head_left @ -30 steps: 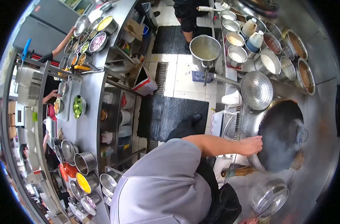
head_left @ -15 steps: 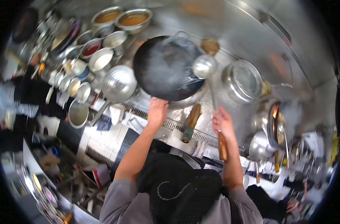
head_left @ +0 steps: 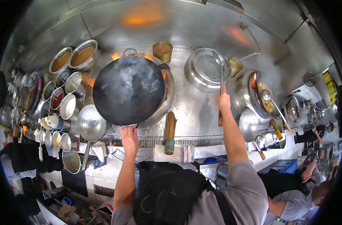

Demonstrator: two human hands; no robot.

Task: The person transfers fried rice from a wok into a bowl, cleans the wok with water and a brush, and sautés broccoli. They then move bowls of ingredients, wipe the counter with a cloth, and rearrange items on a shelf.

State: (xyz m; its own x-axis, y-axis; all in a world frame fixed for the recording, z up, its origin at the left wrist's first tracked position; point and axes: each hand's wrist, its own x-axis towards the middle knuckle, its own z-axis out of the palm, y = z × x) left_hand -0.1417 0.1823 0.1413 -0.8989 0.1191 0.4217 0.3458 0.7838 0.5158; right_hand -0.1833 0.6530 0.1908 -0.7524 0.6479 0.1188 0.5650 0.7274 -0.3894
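In the head view a large black wok sits over the flaming burner, smoke rising from it. My left hand is closed on the wok's near edge, at its handle. My right hand grips the long shaft of a ladle, whose wooden end hangs below the fist. The ladle's bowl is over the round steel pot of water to the right of the wok. Between my arms, a bamboo wok brush lies against the stove's front edge.
A perforated strainer and several steel sauce containers stand left of the wok. Beyond them are two bowls of brown liquid. At the right, flames rise by a second wok. Another person is at the lower right.
The ladle has moved from over the wok to over the water pot, carried right by my right hand. My left hand stays at the wok. The head view has shifted.
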